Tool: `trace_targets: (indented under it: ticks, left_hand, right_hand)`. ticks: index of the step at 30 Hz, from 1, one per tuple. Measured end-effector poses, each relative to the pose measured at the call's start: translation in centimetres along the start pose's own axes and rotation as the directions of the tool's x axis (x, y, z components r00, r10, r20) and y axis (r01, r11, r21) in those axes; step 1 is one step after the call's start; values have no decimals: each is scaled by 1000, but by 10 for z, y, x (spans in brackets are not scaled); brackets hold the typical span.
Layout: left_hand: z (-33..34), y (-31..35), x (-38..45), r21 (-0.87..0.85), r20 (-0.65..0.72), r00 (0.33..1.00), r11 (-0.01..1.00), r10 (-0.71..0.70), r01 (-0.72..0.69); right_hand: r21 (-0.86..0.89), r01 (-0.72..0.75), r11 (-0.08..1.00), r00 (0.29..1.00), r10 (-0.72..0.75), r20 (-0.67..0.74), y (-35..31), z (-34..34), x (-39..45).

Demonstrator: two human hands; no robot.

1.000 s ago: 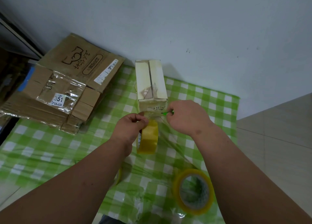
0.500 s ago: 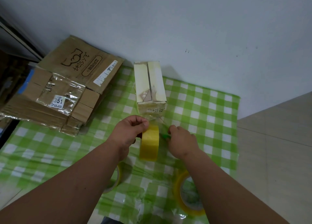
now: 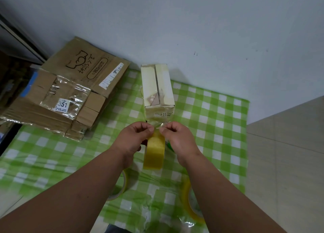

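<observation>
Checked cloth (image 3: 210, 110) lies against the wall (image 3: 192, 22). We find the left hand (image 3: 135, 139) gripping a tape roll (image 3: 154, 153), the right hand (image 3: 178, 138) pinching its loose end with curled fingers, near the box (image 3: 157, 87).

A plain pale wall (image 3: 192, 22) meets beige floor tiles (image 3: 287, 162) at right.

The tape roll (image 3: 154, 152) is seen to be yellowish, translucent plastic film, smooth and glossy. The small box (image 3: 163, 82) is made of pale matt card, scuffed to bare brown at one flap, while the flattened cartons (image 3: 84, 78) are of brown matt corrugated cardboard, patched with crinkled, glossy clear film. The green checked sheet (image 3: 219, 113) is seen as thin, shiny plastic, creased in places.
</observation>
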State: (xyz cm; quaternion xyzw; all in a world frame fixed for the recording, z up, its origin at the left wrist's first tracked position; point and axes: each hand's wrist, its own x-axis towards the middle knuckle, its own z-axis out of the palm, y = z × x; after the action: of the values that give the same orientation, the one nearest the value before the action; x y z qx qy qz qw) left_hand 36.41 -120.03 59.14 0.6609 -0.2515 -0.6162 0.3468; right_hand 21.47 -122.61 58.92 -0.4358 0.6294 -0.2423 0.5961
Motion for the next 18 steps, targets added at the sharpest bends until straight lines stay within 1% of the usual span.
trace_targets:
  ticks: [3, 5, 8, 10, 12, 15, 18]
  left_hand:
    - [2, -3, -3, 24, -19, 998, 998, 66, -65]
    - [3, -5, -5, 103, -21, 992, 987, 124, -121]
    - [0, -5, -8, 172, 16, 990, 975, 142, -142]
    - [0, -3, -10, 283, 13, 984, 943, 177, -173]
    - [1, -2, -11, 447, 17, 972, 868, 234, -217]
    - [1, -1, -15, 667, 56, 933, 683, 354, -299]
    - [-4, -1, -17, 707, 135, 867, 566, 479, -423]
  right_hand:
    - [54, -46, 998, 999, 45, 21, 2, 3, -1]
    - [73, -87, 994, 996, 85, 29, 3, 4, -1]
    - [82, -143, 986, 989, 139, 51, 4, 4, -3]
    - [82, -154, 985, 987, 150, 50, 4, 5, -6]
    - [83, -156, 984, 987, 152, 45, 5, 6, -7]
    - [83, -151, 985, 988, 146, 55, 4, 6, -9]
    - [67, -140, 988, 988, 135, 71, 2, 8, -10]
